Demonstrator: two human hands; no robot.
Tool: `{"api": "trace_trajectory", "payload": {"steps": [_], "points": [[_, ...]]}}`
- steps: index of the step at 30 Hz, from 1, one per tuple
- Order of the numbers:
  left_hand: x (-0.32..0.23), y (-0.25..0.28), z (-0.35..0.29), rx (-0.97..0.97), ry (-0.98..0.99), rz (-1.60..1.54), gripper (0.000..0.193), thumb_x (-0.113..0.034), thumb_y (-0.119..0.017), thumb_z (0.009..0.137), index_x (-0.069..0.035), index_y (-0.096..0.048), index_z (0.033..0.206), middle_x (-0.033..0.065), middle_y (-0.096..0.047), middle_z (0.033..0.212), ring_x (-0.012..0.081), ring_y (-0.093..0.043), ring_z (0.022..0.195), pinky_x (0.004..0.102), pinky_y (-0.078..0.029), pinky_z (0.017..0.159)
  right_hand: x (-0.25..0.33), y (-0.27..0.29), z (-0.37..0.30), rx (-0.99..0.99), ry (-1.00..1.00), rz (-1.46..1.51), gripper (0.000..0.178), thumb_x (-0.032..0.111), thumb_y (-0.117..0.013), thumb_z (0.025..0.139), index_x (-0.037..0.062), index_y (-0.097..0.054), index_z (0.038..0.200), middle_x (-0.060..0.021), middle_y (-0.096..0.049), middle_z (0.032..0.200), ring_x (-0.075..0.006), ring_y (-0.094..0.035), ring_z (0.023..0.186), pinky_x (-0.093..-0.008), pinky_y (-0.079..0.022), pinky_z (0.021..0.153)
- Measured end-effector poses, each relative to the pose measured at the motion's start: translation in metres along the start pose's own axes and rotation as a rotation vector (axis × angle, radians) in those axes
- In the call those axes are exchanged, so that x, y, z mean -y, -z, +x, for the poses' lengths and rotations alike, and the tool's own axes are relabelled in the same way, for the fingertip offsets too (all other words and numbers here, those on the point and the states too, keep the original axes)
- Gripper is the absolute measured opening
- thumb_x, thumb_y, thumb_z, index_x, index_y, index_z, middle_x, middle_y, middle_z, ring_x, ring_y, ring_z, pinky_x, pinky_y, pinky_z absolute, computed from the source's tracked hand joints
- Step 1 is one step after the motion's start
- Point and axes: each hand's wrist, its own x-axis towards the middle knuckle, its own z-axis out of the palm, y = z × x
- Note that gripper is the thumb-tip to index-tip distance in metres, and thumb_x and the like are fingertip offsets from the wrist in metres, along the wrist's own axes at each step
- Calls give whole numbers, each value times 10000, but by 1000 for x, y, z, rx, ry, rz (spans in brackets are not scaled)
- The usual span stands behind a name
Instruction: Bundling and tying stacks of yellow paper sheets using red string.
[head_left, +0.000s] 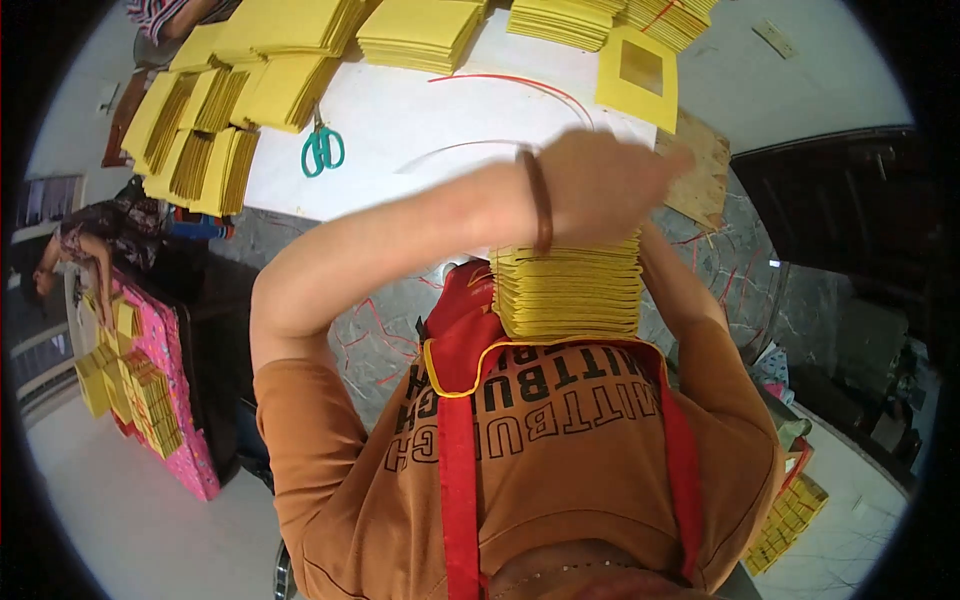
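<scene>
My left hand (612,190), smeared by motion and with a brown band (541,205) at the wrist, reaches across over a thick stack of yellow flat pieces (568,290). The stack stands against my red apron (465,310). My right forearm (682,285) comes up on the stack's right side; its hand is hidden behind my left hand and the stack. Whether either hand grips anything cannot be made out. Beyond my left hand, a thin red strip (520,85) lies curved on the white table (390,130). One yellow piece with a square window (610,90) lies at the table's right edge.
Teal-handled scissors (322,152) lie on the table's left side. Piles of yellow pieces (420,35) line its far and left edges. Another person (95,245) leans over a pink-covered table (180,400) at left. Red scraps (375,325) litter the floor; a bundled yellow stack (790,520) stands lower right.
</scene>
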Motion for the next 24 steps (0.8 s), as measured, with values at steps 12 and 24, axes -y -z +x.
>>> {"api": "trace_trajectory", "payload": {"steps": [12,24], "points": [[-20,-16,-24,338,38,143,718,-554,-591,672,-56,-421,1159,182,-512,888,332,-563,768,397,-473,618,-18,15,9,64,92,63,355,331,-355,895,53,-561,974,-71,-615,867,-194,-588,796,-347,-461,726],[6,-32,-9,320,-33,119,643,-372,-701,611,-38,-442,1096,178,-503,947,346,-554,814,400,-458,675,-49,55,33,175,7,435,324,318,-373,881,68,-568,946,-73,-617,859,-213,-594,792,-373,-463,717]]}}
